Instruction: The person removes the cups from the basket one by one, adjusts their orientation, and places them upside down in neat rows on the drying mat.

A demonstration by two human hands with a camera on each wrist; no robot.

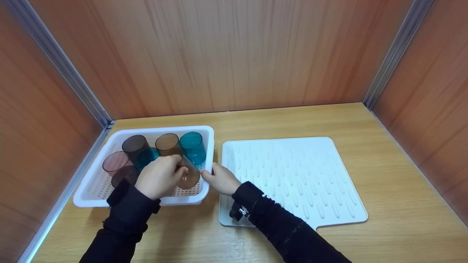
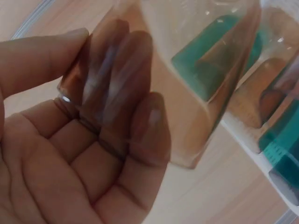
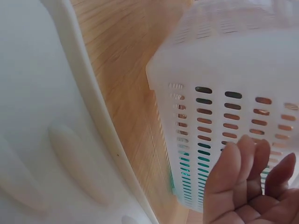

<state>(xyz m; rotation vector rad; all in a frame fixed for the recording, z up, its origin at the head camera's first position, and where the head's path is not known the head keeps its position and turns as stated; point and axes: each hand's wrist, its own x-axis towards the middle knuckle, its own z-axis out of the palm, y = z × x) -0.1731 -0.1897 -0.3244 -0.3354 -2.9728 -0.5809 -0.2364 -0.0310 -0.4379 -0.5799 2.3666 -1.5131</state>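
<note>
My left hand (image 1: 161, 176) pinches a clear amber tumbler (image 1: 191, 178) near its rim, over the right part of a white plastic basket (image 1: 91, 203). In the left wrist view the amber tumbler (image 2: 187, 126) is tilted, and several fingertips show through its wall. My right hand (image 1: 223, 179) grips the basket's right rim, thumb on top; in the right wrist view its curled fingers (image 3: 224, 172) are at the slotted side wall (image 3: 191, 140). Inside the basket stand a teal tumbler (image 1: 192, 146), a brown tumbler (image 1: 167, 141), a dark tumbler (image 1: 134, 143) and a pink tumbler (image 1: 114, 162).
To the right of the basket lies a white ridged drainer tray (image 1: 292, 179), its left edge close to my right wrist. Wood-grain panels (image 1: 234, 54) enclose the table (image 1: 395, 204) at the back and both sides, with metal posts at the corners.
</note>
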